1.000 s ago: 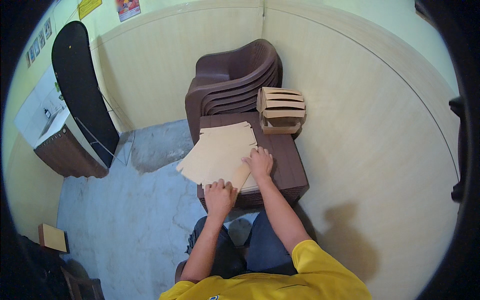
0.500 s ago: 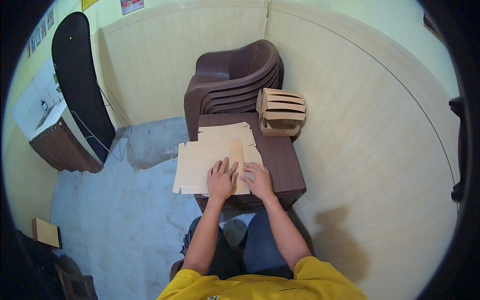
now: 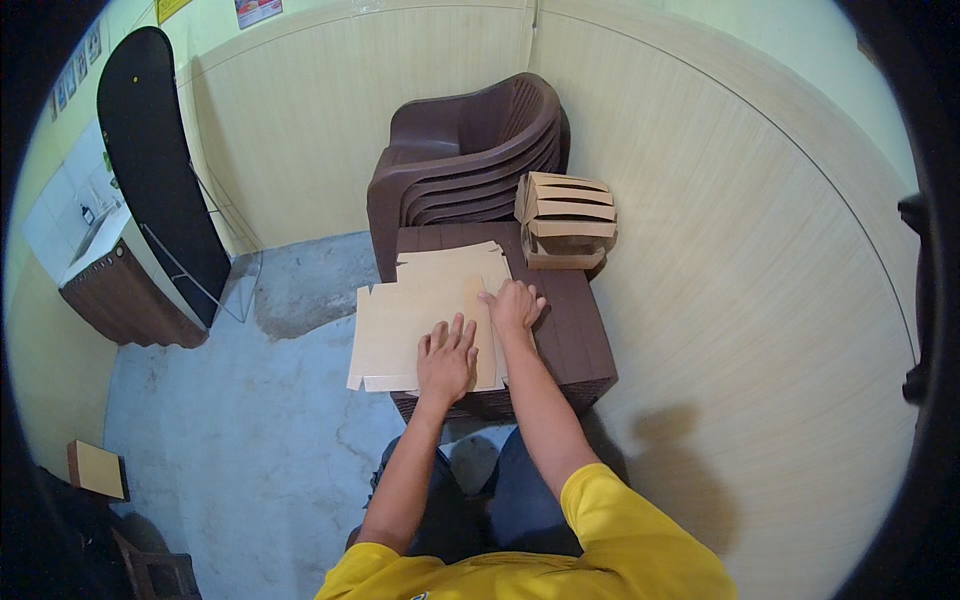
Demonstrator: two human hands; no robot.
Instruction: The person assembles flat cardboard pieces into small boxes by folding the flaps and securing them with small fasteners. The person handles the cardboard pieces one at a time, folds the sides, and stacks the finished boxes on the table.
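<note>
A flat, tan cardboard sheet with notched edges [image 3: 400,325] lies on a dark brown, rectangular plastic worktop [image 3: 570,345]. The sheet covers the left part of the worktop, reaches close to its near edge and juts out past its left edge. More tan cardboard [image 3: 450,264] shows from beneath it toward the far edge; how many layers there are, I cannot tell.

The person's bare left hand [image 3: 447,365] lies palm down on the sheet near the worktop's near edge, fingers slightly spread, gripping nothing. The right hand [image 3: 515,305] bends over the sheet's right side, its thumb pointing left and its fingers right; whether it pinches the card cannot be told.

At the worktop's far right corner sits a tan, slotted stack of folded cardboard [image 3: 568,222].

The sheet looks light and fairly stiff, easy to crease along a line, and its smooth face may slide under a palm. The small tabs by the notches seem the likeliest parts to bend or tear. The broad straight edges look best to hold, with a flat palm steadying the middle; the overhanging left side offers room for fingers underneath.
</note>
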